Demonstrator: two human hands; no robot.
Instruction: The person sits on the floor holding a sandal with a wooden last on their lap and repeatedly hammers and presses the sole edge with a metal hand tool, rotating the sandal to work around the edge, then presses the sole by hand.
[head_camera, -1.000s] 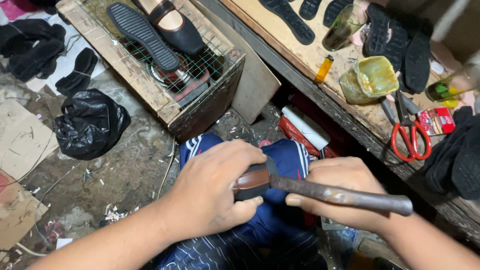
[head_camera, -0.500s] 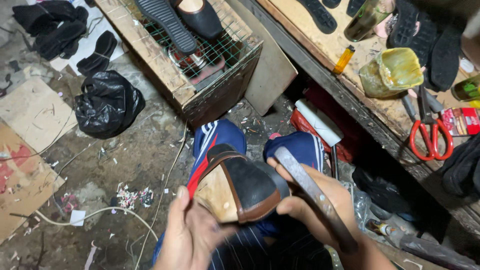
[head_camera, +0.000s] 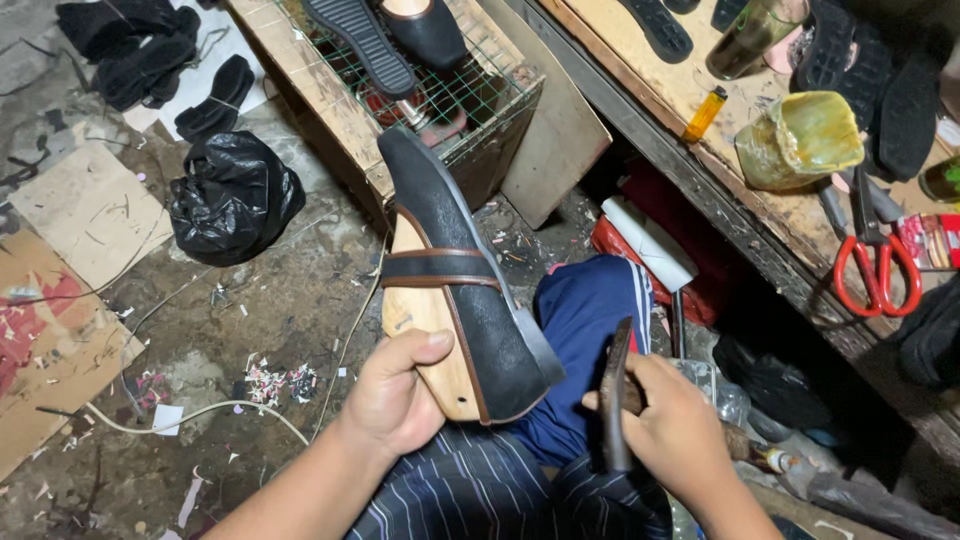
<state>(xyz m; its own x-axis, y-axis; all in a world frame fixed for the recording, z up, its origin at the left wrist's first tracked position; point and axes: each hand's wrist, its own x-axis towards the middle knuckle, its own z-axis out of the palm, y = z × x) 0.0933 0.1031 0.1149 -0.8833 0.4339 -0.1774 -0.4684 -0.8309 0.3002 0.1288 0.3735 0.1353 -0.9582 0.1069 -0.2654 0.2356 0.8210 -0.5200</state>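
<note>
Shoe (head_camera: 455, 270), black upper stretched on a wooden last, sits over the lap. Left hand (head_camera: 395, 395) grips the last's heel end, fingers clenched round it, toe pointing away, apparently to expose the upper's side for inspection. Right hand (head_camera: 665, 425) is closed around a dark metal tool (head_camera: 613, 400), held low beside the knee. Wire-mesh crate (head_camera: 450, 95) holds a sole and another shoe. Yellowish tub (head_camera: 800, 140) on the bench: contents unclear.

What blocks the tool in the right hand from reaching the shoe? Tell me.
Nothing visible does. The left hand holds the shoe up on its wooden last; the right hand holds the tool just beside it, open air between.
</note>
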